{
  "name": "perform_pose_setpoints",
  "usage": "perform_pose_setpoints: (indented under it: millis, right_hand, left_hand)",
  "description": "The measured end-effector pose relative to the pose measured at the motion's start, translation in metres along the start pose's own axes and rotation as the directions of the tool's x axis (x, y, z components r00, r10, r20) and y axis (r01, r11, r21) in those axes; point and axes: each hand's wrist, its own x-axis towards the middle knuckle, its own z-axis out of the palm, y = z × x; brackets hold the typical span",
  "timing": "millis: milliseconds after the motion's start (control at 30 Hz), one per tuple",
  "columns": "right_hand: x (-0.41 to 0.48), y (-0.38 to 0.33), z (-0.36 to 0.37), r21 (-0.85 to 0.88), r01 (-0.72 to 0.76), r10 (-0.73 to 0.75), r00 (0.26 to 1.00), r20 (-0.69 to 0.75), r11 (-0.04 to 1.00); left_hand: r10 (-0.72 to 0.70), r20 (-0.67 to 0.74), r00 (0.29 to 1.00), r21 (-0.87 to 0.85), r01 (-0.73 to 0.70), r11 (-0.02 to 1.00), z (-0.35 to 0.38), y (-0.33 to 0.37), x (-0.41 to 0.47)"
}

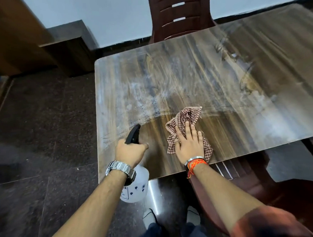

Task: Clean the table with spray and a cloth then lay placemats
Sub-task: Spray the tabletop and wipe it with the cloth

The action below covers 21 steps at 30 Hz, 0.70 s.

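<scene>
A wooden table [222, 74] fills the middle of the view, its top streaked with whitish wet smears and droplets. My left hand [130, 152] grips a spray bottle [137, 185] with a black nozzle and a white body, held over the table's near left edge. My right hand [189, 143] lies flat, fingers spread, pressing a brown and white checked cloth [186, 116] onto the table near its front edge. The cloth is crumpled and sticks out beyond my fingers. No placemats are in view.
A dark red plastic chair [178, 14] stands at the table's far side. Another chair [247, 177] is tucked under the near right edge. A wooden cabinet [18, 35] stands at the left. Dark stone floor [43, 143] lies to the left of the table.
</scene>
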Motion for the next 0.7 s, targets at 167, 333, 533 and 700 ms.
perform_pose_setpoints:
  millis: [167,333,533,700]
  right_hand:
    - [0.002,-0.003,0.003,-0.007,0.011,-0.011,0.997,-0.071,1.000]
    - [0.005,-0.018,0.009,-0.009,-0.060,0.059,0.993,-0.100,0.998]
    - [0.017,-0.094,0.027,-0.033,0.057,-0.060,0.994,-0.091,0.998]
    - [0.033,-0.176,0.050,-0.050,0.110,-0.112,0.992,-0.058,0.993]
  left_hand:
    - [-0.061,-0.029,0.998,-0.022,0.061,0.998,-0.020,-0.003,0.015]
    - [-0.047,-0.032,0.998,0.006,0.047,0.999,-0.042,-0.021,0.039]
    - [-0.124,0.003,0.992,-0.034,0.124,0.992,-0.076,-0.044,0.083]
    - [-0.139,0.060,0.989,-0.010,0.140,0.990,-0.120,-0.059,0.128]
